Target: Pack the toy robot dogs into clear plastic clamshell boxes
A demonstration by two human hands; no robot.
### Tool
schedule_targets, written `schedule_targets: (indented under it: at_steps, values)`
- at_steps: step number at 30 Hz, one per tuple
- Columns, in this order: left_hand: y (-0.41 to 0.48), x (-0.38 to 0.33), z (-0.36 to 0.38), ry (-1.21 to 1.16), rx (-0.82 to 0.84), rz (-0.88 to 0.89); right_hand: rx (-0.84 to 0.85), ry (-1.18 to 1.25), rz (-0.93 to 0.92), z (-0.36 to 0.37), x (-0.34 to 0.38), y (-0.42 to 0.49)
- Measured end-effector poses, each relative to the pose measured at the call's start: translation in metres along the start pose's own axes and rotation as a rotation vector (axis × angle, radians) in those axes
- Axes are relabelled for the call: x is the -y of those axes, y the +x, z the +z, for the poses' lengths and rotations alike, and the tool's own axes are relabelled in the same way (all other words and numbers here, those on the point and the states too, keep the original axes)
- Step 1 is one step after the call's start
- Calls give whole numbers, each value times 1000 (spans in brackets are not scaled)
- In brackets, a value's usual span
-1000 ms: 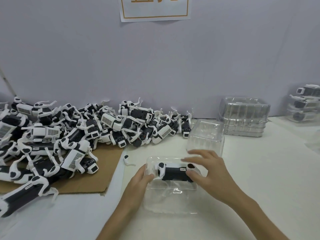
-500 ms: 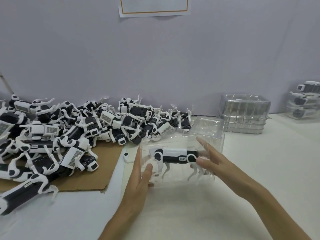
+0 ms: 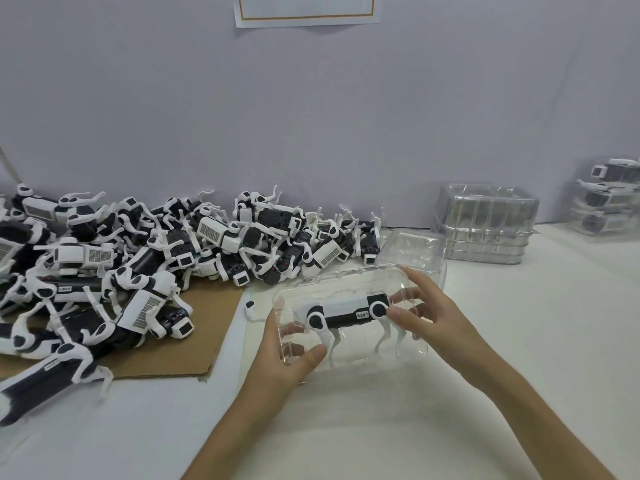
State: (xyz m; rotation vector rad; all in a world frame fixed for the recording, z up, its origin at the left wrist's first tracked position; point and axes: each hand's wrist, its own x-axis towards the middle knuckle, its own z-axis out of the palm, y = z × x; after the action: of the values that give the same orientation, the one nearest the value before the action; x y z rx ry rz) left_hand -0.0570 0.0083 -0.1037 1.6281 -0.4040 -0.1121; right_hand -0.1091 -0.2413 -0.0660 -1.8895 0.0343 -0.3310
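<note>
I see the clear clamshell box (image 3: 346, 282) in the middle of the white bench (image 3: 519, 341), held between two hands. One toy robot dog (image 3: 346, 310) is inside it, seen from the side, with a black and white body and thin white legs pointing down. The left hand (image 3: 280, 355) grips the box end at 9 o'clock, with the thumb on the front and the fingers curled behind the plastic. The right hand (image 3: 440, 317) grips the end at 3 o'clock, with the thumb by the dog's round white joint and the fingers bent over the top. I cannot tell if the box touches the bench. A small label on the dog's side has tiny writing, too small to read. At 10 o'clock, a big pile of toy dogs (image 3: 207, 244) lies partly on brown cardboard (image 3: 173, 348). Just behind the box, at 1 o'clock, sits an empty clear box (image 3: 412, 247). A stack of empty boxes (image 3: 485, 226) is at 2 o'clock, and packed boxes (image 3: 606, 202) are farther right. At 12 o'clock, a paper (image 3: 304, 8) with an orange line hangs on the wall; I see no words on it.
</note>
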Motion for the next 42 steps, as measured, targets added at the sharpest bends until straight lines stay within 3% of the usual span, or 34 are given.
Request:
schedule_targets:
  at_steps: [6, 14, 16, 18, 20, 21, 24, 27, 34, 42]
  values:
    - [0, 2, -1, 41, -55, 60, -47, -53, -6, 4, -5, 0]
    - [0, 2, -1, 38, -131, -3, -113, -179, 41, 15, -5, -5]
    - [-1, 2, 2, 46, -196, -16, -292, -333, -79, 20, -4, -7]
    - [-4, 3, 8, 63, -257, -15, -434, -447, -341, 28, 0, -12]
    - [-8, 5, 16, 116, -319, 26, -450, -520, -493, 39, 6, -18]
    - [-11, 6, 20, 142, -343, 46, -428, -570, -489, 45, 8, -21]
    - [-20, 5, 32, 184, -372, 100, -284, -771, -250, 59, 7, -25]
    - [-29, 1, 40, 221, -344, 153, -209, -824, -86, 61, 3, -24]
    - [-34, -8, 42, 273, -320, 206, -284, -728, -61, 63, -2, -25]
    - [-27, -10, 41, 295, -366, 129, -332, -839, -88, 62, -1, -22]
